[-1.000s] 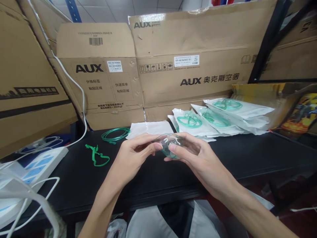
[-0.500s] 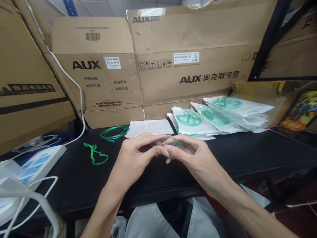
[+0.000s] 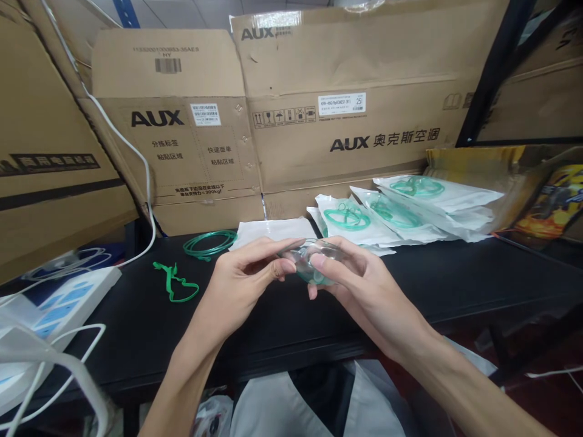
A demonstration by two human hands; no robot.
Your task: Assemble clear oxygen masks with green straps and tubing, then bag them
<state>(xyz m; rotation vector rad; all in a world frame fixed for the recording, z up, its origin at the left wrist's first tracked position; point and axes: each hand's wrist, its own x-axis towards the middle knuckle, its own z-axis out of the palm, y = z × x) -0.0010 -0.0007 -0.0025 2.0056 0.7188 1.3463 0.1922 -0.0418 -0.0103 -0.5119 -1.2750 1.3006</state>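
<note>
A clear, green-tinted oxygen mask (image 3: 314, 262) is held between both hands above the front of the black table. My left hand (image 3: 252, 267) pinches its left edge with thumb and fingers. Around the right side curl the fingers of my right hand (image 3: 353, 270), the thumb pressing on the mask's upper face. Left of the hands lies a loose green elastic strap (image 3: 174, 282). A coil of green tubing (image 3: 209, 244) rests behind it, touching a flat white pouch (image 3: 277, 229). Parts of the mask are hidden by my fingers.
White pouches with green tubing (image 3: 348, 216) are piled at the back right. Cardboard boxes (image 3: 291, 145) stand upright behind the black table (image 3: 291, 328). A white power strip (image 3: 68, 321) and white cables (image 3: 148, 176) occupy the left side.
My thumbs have moved apart, the left one drawing back leftward and the right one shifting onto the mask's face. More of the mask now shows between my hands.
</note>
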